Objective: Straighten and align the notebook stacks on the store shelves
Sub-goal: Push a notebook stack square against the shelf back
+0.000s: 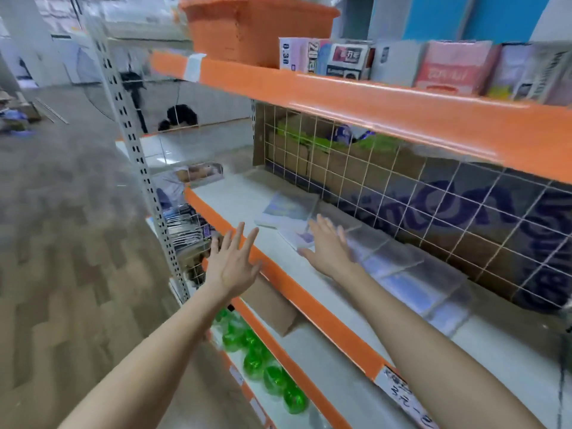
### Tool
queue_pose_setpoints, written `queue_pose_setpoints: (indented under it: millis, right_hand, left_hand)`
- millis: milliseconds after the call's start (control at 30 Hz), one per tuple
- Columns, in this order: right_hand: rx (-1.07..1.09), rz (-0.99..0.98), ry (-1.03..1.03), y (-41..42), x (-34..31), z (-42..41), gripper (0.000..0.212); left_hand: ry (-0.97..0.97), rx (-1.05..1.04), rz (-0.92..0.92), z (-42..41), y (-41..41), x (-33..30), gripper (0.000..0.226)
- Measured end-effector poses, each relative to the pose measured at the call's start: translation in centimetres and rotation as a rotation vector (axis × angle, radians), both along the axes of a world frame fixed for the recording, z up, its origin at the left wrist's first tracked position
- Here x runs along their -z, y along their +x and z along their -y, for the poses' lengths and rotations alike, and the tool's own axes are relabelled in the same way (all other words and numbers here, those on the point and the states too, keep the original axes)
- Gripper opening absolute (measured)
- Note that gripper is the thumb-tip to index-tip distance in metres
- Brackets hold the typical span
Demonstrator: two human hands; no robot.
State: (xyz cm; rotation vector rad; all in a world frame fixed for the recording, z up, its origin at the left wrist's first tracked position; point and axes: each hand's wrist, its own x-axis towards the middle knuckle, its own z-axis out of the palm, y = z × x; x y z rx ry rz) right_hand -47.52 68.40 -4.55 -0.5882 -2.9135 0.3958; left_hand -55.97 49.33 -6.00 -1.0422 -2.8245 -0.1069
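Notebooks [399,267] lie in a row on the middle shelf [278,239], along the wire grid [433,199] at the far side; the picture is blurred, so their covers are hard to read. At the left end one notebook [288,209] sits turned, out of line with the others. The right hand [329,247] is over the shelf with fingers straight and spread, palm down on or just above the next notebook; I cannot tell if it touches. The left hand [233,260] is in front of the orange shelf edge [309,292], fingers wide and straight, holding nothing. Green balls [263,363] lie on the shelf below. An orange bin [253,29] and small boxes [340,60] stand on the top shelf.
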Motion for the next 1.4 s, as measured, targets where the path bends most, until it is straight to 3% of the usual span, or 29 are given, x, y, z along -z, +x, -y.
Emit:
queue_pose_setpoints:
  millis: [233, 467, 767, 933, 1233, 1400]
  right_hand:
    - [0.067, 0.076, -0.013, -8.2, 1.7, -1.6, 0.083]
    - [0.176, 0.165, -0.068, -11.4, 4.2, -2.1, 0.098]
    - [0.324, 0.289, -0.071, -13.8, 5.1, -1.0, 0.089]
    - [0.395, 0.278, -0.051, -13.6, 5.3, 0.3, 0.079]
    - [0.439, 0.233, -0.028, -11.3, 4.9, 3.7, 0.068]
    - [0.454, 0.203, 0.115, -10.7, 4.3, 5.1, 0.065]
  left_hand:
    - [-0.003, 0.099, 0.116, -4.8, -8.7, 1.5, 0.074]
    - [-0.053, 0.343, 0.202, -10.1, -15.5, 3.6, 0.078]
    - [-0.142, 0.635, 0.247, -11.6, -20.3, 5.6, 0.072]
    - [-0.122, 0.680, 0.201, -11.2, -19.9, 5.5, 0.067]
    - [-0.366, 0.746, -0.021, -9.5, -18.1, 4.0, 0.065]
    - [-0.381, 0.787, -0.111, -7.8, -17.1, 3.5, 0.060]
